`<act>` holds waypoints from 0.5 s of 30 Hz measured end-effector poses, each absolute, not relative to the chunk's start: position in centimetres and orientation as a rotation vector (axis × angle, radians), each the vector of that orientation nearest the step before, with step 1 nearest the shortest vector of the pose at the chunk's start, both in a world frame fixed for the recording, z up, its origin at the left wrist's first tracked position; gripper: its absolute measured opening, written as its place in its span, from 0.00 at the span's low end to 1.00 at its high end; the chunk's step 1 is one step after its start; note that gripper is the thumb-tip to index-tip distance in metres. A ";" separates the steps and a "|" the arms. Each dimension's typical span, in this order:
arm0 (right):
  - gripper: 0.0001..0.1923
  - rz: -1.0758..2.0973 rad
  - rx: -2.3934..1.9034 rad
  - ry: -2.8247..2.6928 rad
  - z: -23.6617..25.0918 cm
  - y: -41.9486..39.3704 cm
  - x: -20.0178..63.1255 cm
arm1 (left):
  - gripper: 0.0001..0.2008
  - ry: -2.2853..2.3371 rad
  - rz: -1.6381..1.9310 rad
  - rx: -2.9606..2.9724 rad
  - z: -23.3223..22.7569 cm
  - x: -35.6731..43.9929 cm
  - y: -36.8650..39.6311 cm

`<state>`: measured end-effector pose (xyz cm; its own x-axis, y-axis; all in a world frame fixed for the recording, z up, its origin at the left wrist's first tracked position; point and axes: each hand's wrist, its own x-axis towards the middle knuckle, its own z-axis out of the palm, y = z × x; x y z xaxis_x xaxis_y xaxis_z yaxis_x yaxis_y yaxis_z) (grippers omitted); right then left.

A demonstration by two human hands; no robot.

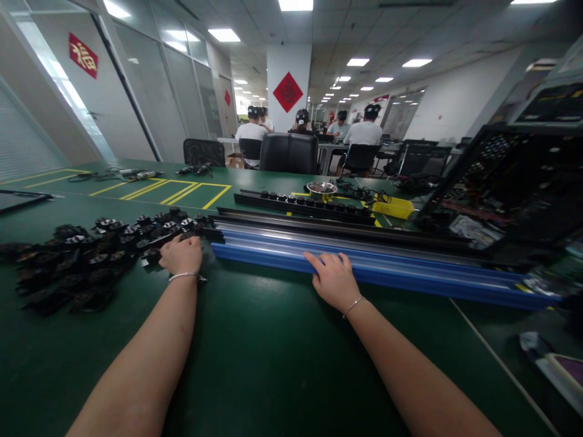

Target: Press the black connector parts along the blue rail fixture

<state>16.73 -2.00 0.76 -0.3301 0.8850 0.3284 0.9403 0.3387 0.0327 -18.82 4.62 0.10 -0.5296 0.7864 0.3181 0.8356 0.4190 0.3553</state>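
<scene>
Blue long plastic-wrapped rail [387, 270] is being pressed by one hand while small black parts are being reached for by the other.

Its long axis is being run from left to lower right across the green table mat [255, 340], the left end lying just beside the left hand [182, 255] and the right end being lost among clutter. The right hand [334, 280] is being laid flat on the rail's near edge, fingers spread, nothing gripped. The left hand is being curled at the pile of small black plastic parts [86, 261]; its fingertips are hidden, so what is being pinched cannot be told.
</scene>
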 end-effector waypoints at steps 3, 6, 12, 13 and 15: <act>0.24 -0.231 -1.603 -2.361 1.4 -2.0 17.1 | 0.22 -2.643 -0.932 -1.175 0.5 -18.3 4.2; 0.22 -0.148 -1.595 -2.312 2.5 -1.2 18.4 | 0.19 -2.550 -1.149 -1.119 1.3 -17.2 4.4; 0.21 -0.194 -1.880 -1.988 5.4 4.9 25.2 | 0.16 -2.194 -1.048 -1.626 4.0 -14.4 9.3; 0.21 -0.165 -1.981 -1.920 5.6 6.3 26.6 | 0.17 -2.124 -0.989 -1.751 4.5 -13.7 10.7; 0.23 -0.095 -2.204 -1.810 5.7 9.0 29.1 | 0.20 -2.041 -0.853 -1.956 5.2 -12.0 13.9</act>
<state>29.14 9.02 5.69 0.2098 0.9502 0.2305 0.9690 -0.1707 -0.1785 -12.02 13.91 5.18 -0.1125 0.8533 0.5091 0.9618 -0.0352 0.2715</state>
